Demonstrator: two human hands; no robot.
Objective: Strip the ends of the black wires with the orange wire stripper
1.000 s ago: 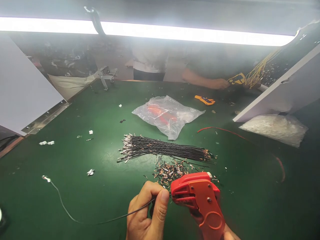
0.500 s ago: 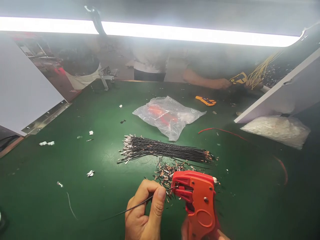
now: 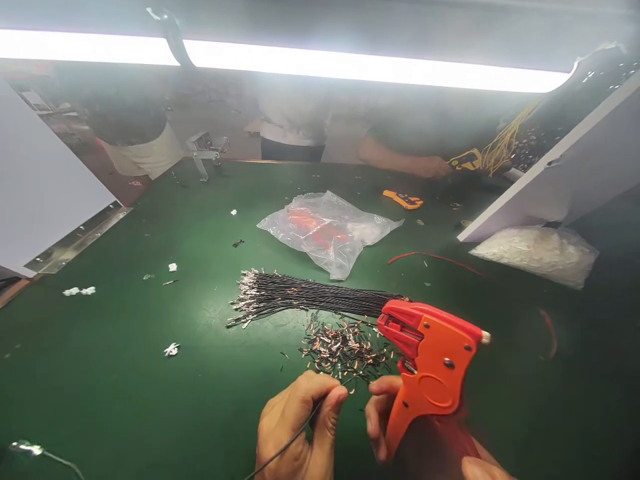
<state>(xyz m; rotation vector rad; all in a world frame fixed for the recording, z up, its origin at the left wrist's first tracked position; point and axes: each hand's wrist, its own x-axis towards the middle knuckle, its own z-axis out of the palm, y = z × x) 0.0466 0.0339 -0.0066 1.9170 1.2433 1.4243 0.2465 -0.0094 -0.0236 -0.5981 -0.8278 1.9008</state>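
Observation:
Between thumb and forefinger, my left hand (image 3: pixel 300 427) pinches a thin black wire (image 3: pixel 285 445) that trails down to the bottom edge. A red and orange wire stripper (image 3: pixel 445 367) is in my right hand (image 3: pixel 379 415), whose fingers wrap its handles. The stripper's jaws point left, apart from the wire. Just above my left hand lies a heap of black and copper scraps (image 3: pixel 345 348). Behind it stretches a bundle of black wires (image 3: pixel 315 293) with metal terminals at the left; the stripper's head covers part of its right end.
A clear plastic bag (image 3: pixel 345 240) with something red inside lies behind the bundle. Farther back are a yellow-orange tool (image 3: pixel 403 199) and a metal bracket (image 3: pixel 204 153). A full plastic bag (image 3: pixel 540 253) sits at the right panel. A co-worker's arm (image 3: pixel 400 159) shows across the table.
The stripper has moved up and right, away from the wire that was in its jaws. My left hand has shifted slightly right and down, still pinching the wire. The view has shifted a little.

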